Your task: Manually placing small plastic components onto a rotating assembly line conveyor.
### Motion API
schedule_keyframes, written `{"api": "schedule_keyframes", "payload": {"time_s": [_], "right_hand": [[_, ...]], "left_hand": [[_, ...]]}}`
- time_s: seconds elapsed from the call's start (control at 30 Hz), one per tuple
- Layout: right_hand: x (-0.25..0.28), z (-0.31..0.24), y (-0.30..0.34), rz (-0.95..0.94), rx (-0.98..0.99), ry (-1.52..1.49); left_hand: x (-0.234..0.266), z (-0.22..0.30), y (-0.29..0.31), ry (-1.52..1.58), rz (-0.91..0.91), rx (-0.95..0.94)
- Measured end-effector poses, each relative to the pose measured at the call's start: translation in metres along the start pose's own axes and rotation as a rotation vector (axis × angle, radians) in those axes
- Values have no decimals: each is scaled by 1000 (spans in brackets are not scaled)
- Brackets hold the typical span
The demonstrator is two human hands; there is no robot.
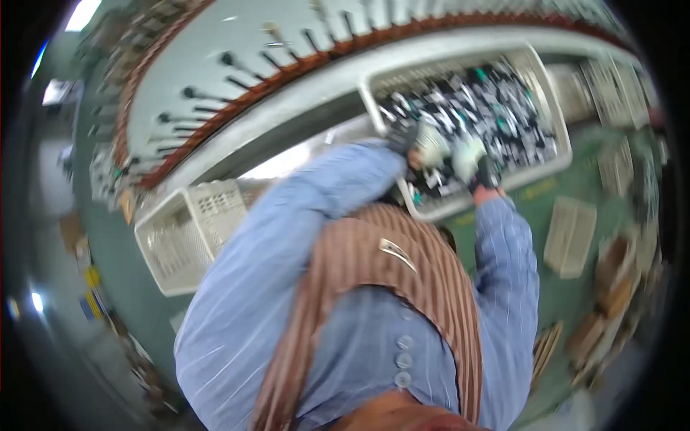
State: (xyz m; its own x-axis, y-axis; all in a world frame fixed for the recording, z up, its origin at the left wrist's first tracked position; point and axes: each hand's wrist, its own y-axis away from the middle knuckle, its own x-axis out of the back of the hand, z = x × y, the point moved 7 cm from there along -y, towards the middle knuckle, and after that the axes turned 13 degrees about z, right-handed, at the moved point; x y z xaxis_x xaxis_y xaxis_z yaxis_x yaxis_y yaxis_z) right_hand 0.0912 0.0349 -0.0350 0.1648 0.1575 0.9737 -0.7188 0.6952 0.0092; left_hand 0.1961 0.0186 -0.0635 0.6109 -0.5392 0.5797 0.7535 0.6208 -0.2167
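Both my hands reach into a large white plastic crate (568,136) heaped with small black, white and silvery pieces (496,108), a few of them green. My left hand (430,147), in a pale glove with a dark cuff, is over the near left part of the heap. Close to its right, my right hand (470,159) wears a similar glove and touches or hovers over the pieces near the crate's front rim. Motion blurs both hands, so their fingers and anything in them cannot be made out.
Beyond the crate curves a conveyor rail (280,75) with a reddish-brown edge, holding a row of upright brush-like pieces (241,65). A white crate (169,241) stands at the left. A pale crate (570,237) and brown cardboard boxes (611,280) are on the green floor at the right.
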Motion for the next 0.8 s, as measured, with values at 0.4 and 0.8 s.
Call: {"api": "schedule_keyframes", "payload": {"time_s": [0.4,0.8], "right_hand": [[6,-5,-10,-317,-173,-234],[9,60,-6,481,-1141,-1718]], "left_hand": [[24,11,-12,-339,39,268],[217,87,117,824,910,486]]}}
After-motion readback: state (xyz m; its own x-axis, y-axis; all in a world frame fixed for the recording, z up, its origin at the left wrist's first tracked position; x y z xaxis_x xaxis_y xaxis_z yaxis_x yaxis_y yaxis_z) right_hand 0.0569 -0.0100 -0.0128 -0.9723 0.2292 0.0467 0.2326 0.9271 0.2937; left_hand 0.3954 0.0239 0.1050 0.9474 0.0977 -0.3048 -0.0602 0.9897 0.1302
